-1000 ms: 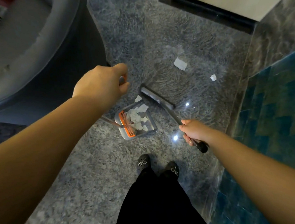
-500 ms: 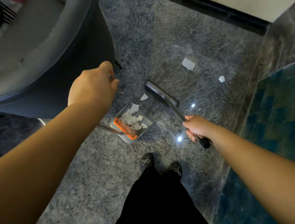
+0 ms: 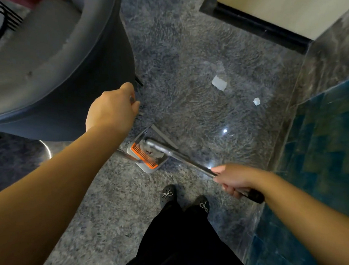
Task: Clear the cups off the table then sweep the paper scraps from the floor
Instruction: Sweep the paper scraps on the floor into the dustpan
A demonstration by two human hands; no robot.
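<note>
Your left hand (image 3: 111, 108) grips the dustpan (image 3: 146, 155) handle, your right hand (image 3: 233, 178) grips the broom (image 3: 188, 157) over it; next, reach for the two paper scraps (image 3: 219, 83) lying beyond.

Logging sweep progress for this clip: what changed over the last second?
The broom head swept toward the person into the dustpan, taking one loose scrap in. The right hand still grips the broom, the left hand the dustpan handle. Two paper scraps remain on the floor.
</note>
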